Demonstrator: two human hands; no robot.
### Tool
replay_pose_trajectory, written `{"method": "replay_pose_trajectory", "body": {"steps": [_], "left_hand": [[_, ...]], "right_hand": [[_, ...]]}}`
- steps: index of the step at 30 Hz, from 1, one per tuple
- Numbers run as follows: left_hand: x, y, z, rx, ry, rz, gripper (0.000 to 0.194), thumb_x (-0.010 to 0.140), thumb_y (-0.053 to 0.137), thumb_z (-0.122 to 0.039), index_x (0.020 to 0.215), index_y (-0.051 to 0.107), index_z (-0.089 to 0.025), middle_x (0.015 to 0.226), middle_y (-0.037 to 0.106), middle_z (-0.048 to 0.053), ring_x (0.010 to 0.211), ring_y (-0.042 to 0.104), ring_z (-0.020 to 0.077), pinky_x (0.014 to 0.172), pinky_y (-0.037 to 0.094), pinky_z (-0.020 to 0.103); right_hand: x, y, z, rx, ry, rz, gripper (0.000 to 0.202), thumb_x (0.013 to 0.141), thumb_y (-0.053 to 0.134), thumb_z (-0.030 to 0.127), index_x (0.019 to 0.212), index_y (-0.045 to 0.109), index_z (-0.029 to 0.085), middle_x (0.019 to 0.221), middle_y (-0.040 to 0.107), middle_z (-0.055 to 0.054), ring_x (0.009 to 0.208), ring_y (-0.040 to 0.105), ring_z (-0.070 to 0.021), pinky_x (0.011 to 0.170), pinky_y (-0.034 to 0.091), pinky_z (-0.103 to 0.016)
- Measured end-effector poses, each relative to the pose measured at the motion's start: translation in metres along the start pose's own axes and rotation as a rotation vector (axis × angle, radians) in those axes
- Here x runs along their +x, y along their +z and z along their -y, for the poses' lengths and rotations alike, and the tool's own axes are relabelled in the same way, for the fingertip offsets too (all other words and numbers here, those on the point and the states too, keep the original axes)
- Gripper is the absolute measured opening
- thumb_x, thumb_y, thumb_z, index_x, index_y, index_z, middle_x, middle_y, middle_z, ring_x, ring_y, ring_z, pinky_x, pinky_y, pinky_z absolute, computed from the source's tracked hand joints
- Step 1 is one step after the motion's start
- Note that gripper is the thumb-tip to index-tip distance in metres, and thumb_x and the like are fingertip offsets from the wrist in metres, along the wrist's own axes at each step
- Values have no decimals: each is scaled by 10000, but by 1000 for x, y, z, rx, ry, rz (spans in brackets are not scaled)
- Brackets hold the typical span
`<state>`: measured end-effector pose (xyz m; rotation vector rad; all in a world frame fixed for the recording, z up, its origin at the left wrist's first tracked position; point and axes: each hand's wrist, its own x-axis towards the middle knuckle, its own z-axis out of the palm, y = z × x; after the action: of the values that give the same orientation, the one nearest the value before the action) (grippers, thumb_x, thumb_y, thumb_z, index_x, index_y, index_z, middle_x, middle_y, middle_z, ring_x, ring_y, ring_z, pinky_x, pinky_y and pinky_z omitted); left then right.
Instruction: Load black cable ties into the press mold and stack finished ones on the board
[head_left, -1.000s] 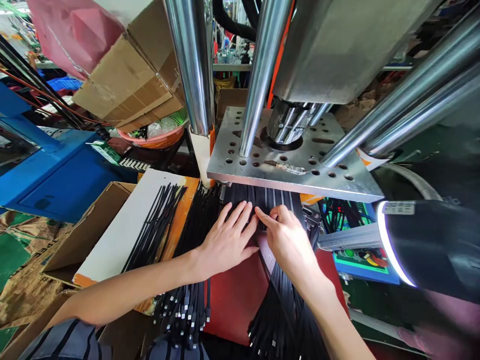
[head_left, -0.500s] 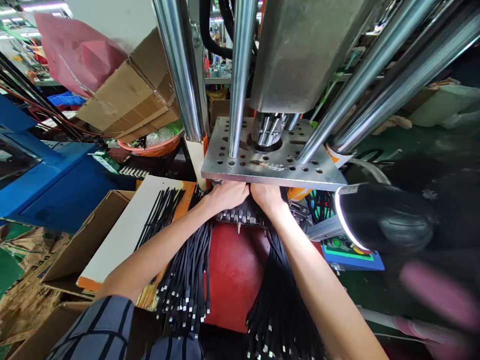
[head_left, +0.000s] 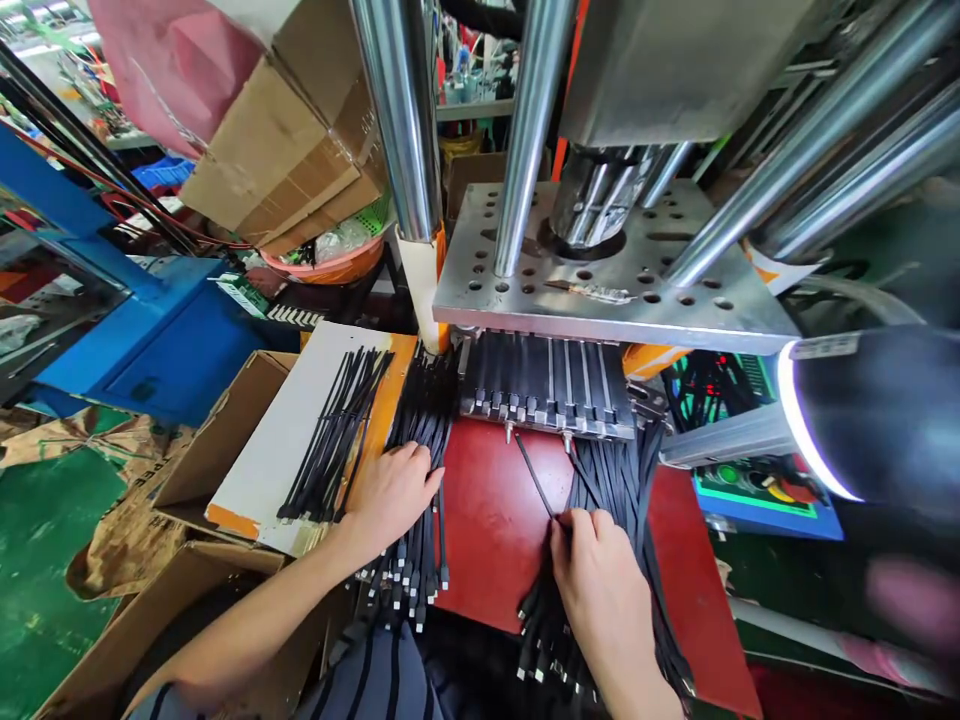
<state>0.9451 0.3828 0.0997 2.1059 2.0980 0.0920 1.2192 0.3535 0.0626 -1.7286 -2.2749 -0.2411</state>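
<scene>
My left hand (head_left: 399,492) lies on the left bundle of black cables (head_left: 409,575), fingers curled down over them and fingertips partly hidden. The bundle's small silver plugs point towards me. My right hand (head_left: 600,580) pinches one thin black cable (head_left: 534,475), which slants up and left towards the fixture. Beneath and beside that hand spreads the right bundle of black cables (head_left: 626,480). The slotted metal fixture (head_left: 544,385) sits under the press plate (head_left: 600,300), with plug ends lined along its front edge and strips lying in its grooves.
A white board (head_left: 259,450) on the left carries more black cables, beside open cardboard boxes (head_left: 217,440). Steel columns (head_left: 401,120) rise around the plate. A lit ring lamp (head_left: 817,420) and a blue control box (head_left: 772,505) stand right of the red table (head_left: 487,530).
Both hands have come out from under the press plate towards me, left onto the left bundle, right pinching a cable. The fixture now shows fully. The view has shifted.
</scene>
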Motion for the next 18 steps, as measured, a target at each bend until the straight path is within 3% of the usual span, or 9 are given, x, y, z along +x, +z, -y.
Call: {"method": "replay_pose_trajectory", "body": {"steps": [4, 9, 11, 16, 18], "left_hand": [[15, -1, 8, -219, -20, 99, 274, 957, 625, -380, 756, 666, -197, 755, 715, 23, 737, 674, 197, 634, 408, 298], [18, -9, 22, -720, -19, 217, 372, 875, 692, -519, 717, 633, -188, 624, 567, -43, 592, 509, 127, 561, 332, 254], [17, -11, 24, -787, -10, 205, 393, 880, 679, -531, 711, 625, -181, 610, 534, -51, 574, 464, 112, 555, 313, 247], [12, -21, 23, -779, -25, 46, 382, 896, 678, -470, 676, 584, -173, 595, 515, -50, 577, 457, 97, 574, 322, 230], [4, -25, 18, -962, -45, 93, 410, 901, 670, -498, 674, 557, -176, 580, 507, -51, 544, 461, 89, 543, 332, 215]], "right_hand": [[7, 1, -14, 206, 23, -25, 277, 1082, 399, 368, 924, 563, 211, 862, 590, -58, 785, 617, -247, 700, 474, -359], [3, -23, -8, 699, 81, 58, 180, 1060, 509, 362, 960, 587, 235, 813, 651, 11, 671, 645, -143, 639, 500, -234], [1, -33, 2, 828, 105, 67, 184, 1046, 539, 360, 921, 599, 239, 759, 639, 32, 619, 623, -119, 603, 494, -199], [4, -54, 16, 999, 160, 44, 182, 1012, 593, 347, 874, 629, 235, 699, 615, 44, 573, 584, -98, 568, 480, -162], [4, -61, 19, 1082, 180, 79, 190, 1007, 598, 347, 858, 628, 232, 689, 597, 41, 575, 573, -101, 558, 476, -162]]}}
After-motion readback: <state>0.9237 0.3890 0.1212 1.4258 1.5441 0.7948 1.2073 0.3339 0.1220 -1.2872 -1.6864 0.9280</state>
